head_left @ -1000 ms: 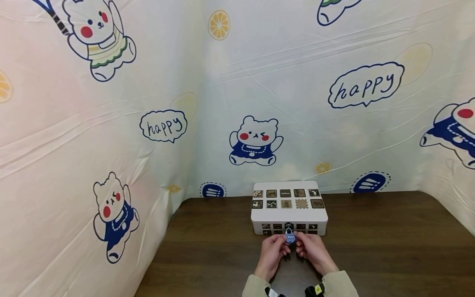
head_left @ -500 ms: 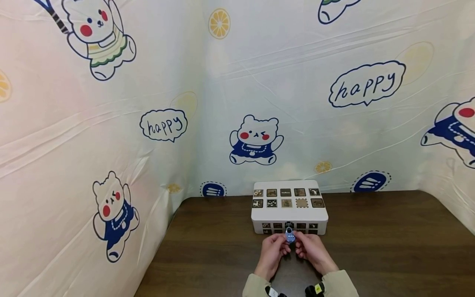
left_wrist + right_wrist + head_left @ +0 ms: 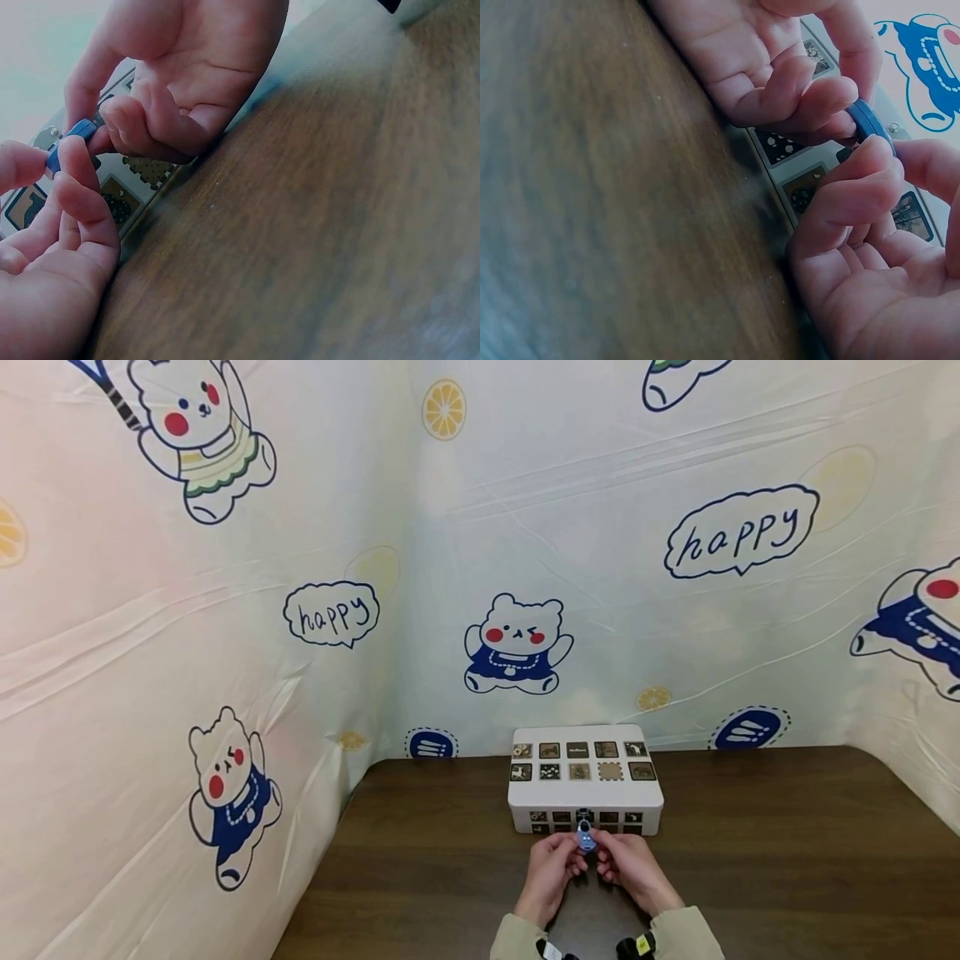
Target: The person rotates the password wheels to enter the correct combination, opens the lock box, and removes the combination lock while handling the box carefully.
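Note:
A small blue combination padlock (image 3: pixel 586 839) hangs by its shackle at the clasp (image 3: pixel 584 815) on the front of a white box (image 3: pixel 585 792). From the left, my left hand (image 3: pixel 549 872) pinches the padlock's edge between thumb and fingertips. My right hand (image 3: pixel 636 870) pinches the opposite edge, its thumb lying over part of the lock's face. Both wrist views show the lock's blue body (image 3: pixel 82 130) edge-on between the fingertips, with the remaining fingers curled below it. The dials are too small to read.
The box, printed with small dark picture squares, stands at the back of a brown wooden table (image 3: pixel 420 860). Behind it hangs a pale curtain (image 3: pixel 600 543) with bear drawings, and another side of it borders the table at left.
My right thumb has shifted slightly left onto the padlock's face. My left hand and the box stay where they were.

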Demonstrator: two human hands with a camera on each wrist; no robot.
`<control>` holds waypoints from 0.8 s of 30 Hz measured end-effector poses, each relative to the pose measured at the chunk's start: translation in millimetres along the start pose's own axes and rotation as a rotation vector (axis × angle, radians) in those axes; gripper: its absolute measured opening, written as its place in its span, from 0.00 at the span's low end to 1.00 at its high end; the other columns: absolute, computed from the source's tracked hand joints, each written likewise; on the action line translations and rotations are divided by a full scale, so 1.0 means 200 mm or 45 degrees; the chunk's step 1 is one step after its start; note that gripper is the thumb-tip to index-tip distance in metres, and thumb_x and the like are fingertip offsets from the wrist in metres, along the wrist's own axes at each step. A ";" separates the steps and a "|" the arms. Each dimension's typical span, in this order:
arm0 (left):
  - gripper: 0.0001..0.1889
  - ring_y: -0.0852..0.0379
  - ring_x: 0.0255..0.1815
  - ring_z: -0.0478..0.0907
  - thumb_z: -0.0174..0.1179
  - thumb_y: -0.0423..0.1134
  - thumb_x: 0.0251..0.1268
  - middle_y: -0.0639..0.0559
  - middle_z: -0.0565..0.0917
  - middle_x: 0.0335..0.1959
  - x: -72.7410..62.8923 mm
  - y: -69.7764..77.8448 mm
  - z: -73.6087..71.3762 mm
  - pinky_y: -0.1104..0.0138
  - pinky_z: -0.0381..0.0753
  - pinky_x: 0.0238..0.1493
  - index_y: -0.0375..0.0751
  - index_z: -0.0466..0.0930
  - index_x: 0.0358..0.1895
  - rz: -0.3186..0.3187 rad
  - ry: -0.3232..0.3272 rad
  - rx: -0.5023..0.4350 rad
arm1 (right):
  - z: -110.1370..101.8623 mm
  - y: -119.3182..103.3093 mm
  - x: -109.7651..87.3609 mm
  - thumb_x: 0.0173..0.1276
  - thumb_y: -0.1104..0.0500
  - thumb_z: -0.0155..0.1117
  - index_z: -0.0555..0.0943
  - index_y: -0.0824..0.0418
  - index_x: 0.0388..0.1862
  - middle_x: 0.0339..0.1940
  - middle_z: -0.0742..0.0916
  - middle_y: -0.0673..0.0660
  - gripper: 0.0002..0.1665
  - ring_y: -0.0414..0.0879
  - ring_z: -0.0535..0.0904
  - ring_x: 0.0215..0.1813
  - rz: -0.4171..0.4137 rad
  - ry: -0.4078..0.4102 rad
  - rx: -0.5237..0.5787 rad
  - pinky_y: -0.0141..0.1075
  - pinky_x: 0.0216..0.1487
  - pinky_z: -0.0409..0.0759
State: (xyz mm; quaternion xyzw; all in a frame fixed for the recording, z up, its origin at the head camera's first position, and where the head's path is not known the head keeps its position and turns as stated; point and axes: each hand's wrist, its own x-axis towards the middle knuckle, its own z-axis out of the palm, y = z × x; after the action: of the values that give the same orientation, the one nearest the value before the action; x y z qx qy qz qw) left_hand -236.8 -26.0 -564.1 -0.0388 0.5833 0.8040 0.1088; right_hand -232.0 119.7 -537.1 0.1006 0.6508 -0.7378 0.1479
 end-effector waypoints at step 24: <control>0.08 0.64 0.21 0.74 0.57 0.35 0.64 0.54 0.79 0.25 -0.01 0.00 0.01 0.74 0.74 0.25 0.32 0.80 0.40 -0.009 0.020 0.005 | 0.00 0.01 0.01 0.69 0.58 0.57 0.79 0.63 0.27 0.17 0.75 0.48 0.13 0.36 0.71 0.19 -0.056 0.010 -0.018 0.27 0.22 0.73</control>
State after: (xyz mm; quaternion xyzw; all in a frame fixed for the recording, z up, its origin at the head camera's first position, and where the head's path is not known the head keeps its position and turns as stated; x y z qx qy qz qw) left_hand -235.9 -25.3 -562.6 -0.0470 0.5857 0.8021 0.1070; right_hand -234.3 119.8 -539.3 0.0883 0.6586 -0.7359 0.1299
